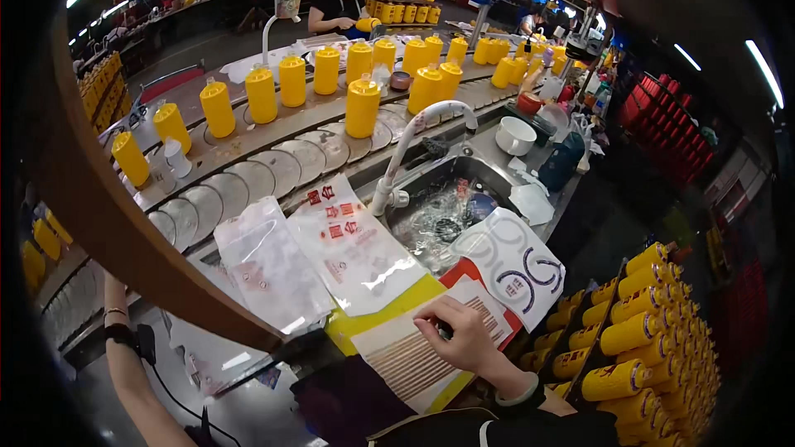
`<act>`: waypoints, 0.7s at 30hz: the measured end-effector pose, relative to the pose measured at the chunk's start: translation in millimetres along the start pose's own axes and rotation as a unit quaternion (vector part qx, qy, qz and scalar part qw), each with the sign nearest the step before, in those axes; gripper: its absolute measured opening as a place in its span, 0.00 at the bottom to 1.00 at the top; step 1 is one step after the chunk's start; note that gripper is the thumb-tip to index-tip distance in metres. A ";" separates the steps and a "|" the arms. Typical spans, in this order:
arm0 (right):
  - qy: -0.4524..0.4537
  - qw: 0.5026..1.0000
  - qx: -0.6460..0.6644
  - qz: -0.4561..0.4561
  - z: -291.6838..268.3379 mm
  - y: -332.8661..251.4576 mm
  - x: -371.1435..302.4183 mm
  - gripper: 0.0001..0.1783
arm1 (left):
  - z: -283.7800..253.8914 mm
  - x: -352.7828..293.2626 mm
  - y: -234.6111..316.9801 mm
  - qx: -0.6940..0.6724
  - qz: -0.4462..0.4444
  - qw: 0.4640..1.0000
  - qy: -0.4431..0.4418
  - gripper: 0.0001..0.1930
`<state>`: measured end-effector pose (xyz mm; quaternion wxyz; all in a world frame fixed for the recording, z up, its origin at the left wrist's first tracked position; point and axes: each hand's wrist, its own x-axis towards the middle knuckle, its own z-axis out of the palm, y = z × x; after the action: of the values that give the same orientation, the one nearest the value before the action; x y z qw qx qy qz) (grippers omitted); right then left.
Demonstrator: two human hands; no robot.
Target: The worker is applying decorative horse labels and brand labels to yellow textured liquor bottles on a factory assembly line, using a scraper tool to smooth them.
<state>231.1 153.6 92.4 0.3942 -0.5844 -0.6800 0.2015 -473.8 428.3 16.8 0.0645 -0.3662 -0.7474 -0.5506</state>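
Several sheets (368, 269) beside sink (495, 175) with water (424, 228)

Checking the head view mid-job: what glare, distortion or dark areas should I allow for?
Head view: white glare patches on the plastic sheets; ceiling tubes blown out, right background dim; fisheye leans the leftmost yellow bottles, rim black; brown bar hides much of the left hand, right hand well lit.

Right hand (457, 335): curled over a striped sheet (393, 358). Left hand (113, 288): near the round discs (248, 178) (partly hidden by a brown post (124, 228)). Printed plastic sheets (364, 269): two, beside the sink (418, 225). Faucet (383, 190): white, curved. Cup (515, 136): white, beyond the sink. Bottles (362, 109): yellow, many, some standing in a row.
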 end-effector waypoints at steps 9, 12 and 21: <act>-0.077 0.978 0.138 -0.137 17.3 -20.7 -0.7 0.05 | -241.4 -159.0 97.1 -0.350 0.015 0.930 -0.109 0.34; -0.136 0.956 0.207 -0.160 25.7 -41.4 -7.8 0.07 | -286.9 -255.0 173.1 -0.548 -0.056 0.820 -0.155 0.33; -0.296 0.870 0.235 -0.315 48.6 -75.5 -57.2 0.63 | -242.1 -442.1 275.9 -0.593 -0.262 0.678 -0.345 0.42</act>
<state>146.0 90.3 101.1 0.3429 -0.1419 -0.8454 0.3842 -57.6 41.6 103.3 -0.5758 -0.2807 -0.2985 -0.7075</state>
